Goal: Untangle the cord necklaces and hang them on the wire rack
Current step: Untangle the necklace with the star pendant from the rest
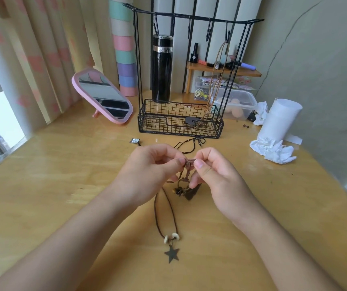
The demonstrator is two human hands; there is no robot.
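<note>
My left hand [147, 171] and my right hand [212, 175] both pinch a knot of brown cords [188, 162] held above the table. Below the knot hangs a tangled cluster of dark pendants [184, 191]. One brown cord necklace with two pale beads and a dark star pendant [171, 254] trails down toward me on the wood. A thin black cord [191, 143] lies beyond my hands. The black wire rack [181, 120] stands further back; a tan cord necklace [218, 76] hangs from its right hook, its dark pendant resting in the basket.
A pink tilted mirror [103, 97] stands at the left, a black flask [161, 68] behind the rack. A clear plastic box [239, 103], a white paper roll [279, 118] and crumpled tissue [273, 150] sit at the right. A small square charm [134, 141] lies near the rack.
</note>
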